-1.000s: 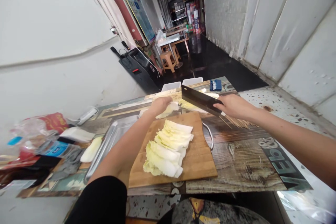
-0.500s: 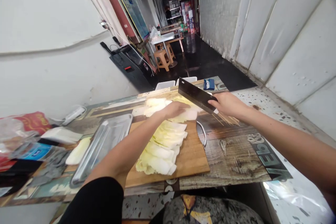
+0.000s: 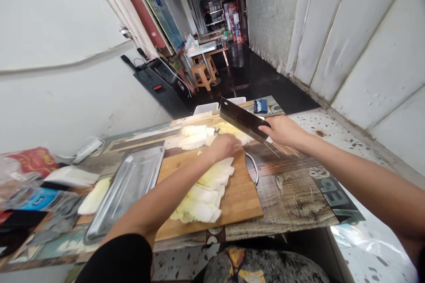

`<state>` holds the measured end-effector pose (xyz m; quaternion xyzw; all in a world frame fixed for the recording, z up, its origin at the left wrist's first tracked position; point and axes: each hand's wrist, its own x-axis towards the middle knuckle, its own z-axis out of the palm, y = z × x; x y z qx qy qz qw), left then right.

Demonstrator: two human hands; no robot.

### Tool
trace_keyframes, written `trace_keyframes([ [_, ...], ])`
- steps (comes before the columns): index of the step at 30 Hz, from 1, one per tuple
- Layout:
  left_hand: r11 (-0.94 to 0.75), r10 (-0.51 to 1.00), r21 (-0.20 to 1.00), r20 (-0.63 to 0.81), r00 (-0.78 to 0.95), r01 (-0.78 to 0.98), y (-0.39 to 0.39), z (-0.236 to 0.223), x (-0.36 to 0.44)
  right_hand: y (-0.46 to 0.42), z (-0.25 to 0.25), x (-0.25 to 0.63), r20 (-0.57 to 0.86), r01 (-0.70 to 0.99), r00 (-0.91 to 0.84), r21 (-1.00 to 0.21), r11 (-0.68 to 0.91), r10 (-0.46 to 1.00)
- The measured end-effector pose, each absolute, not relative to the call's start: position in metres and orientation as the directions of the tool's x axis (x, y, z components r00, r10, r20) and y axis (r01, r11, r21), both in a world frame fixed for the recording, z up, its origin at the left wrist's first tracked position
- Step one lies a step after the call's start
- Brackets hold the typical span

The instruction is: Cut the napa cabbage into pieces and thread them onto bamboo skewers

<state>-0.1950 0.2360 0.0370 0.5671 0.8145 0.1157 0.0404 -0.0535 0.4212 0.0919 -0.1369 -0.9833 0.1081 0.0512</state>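
My right hand (image 3: pixel 282 130) grips the handle of a dark cleaver (image 3: pixel 244 119), its broad blade raised above the table and slanting up to the left. At the far edge of the wooden cutting board (image 3: pixel 244 199), my left hand (image 3: pixel 227 146) is closed with its fingers curled down; what lies under them is hidden. Pale napa cabbage leaves (image 3: pixel 202 199) overlap in a row on the board, partly covered by my left forearm. More cabbage leaves (image 3: pixel 194 137) lie beyond the board, and yellowish ones sit beneath the blade.
Left of the board lies a metal tray (image 3: pixel 133 185), with a single cabbage piece (image 3: pixel 94 196) beside it. Thin wooden skewers (image 3: pixel 283 149) rest under my right wrist. A blue box (image 3: pixel 260 106) and white containers (image 3: pixel 206 108) stand at the far end. Bags and packaging (image 3: pixel 40 196) crowd the left.
My left hand has drawn slightly toward me and its fingers have curled in. The large leaf beneath it no longer shows at the board's far edge. The cleaver stays raised in my right hand.
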Motion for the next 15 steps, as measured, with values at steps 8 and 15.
trace_keyframes([
  [8,0.552,0.735,0.395,0.186,-0.652,0.734,0.243,0.054,-0.201,0.428,0.095,-0.045,0.101,0.286,-0.944,-0.227,0.931,0.315],
  [15,0.417,0.672,0.229,0.575,-0.467,0.88,0.211,0.071,-0.217,0.425,0.103,-0.04,0.151,0.316,-0.923,-0.233,0.92,0.355],
])
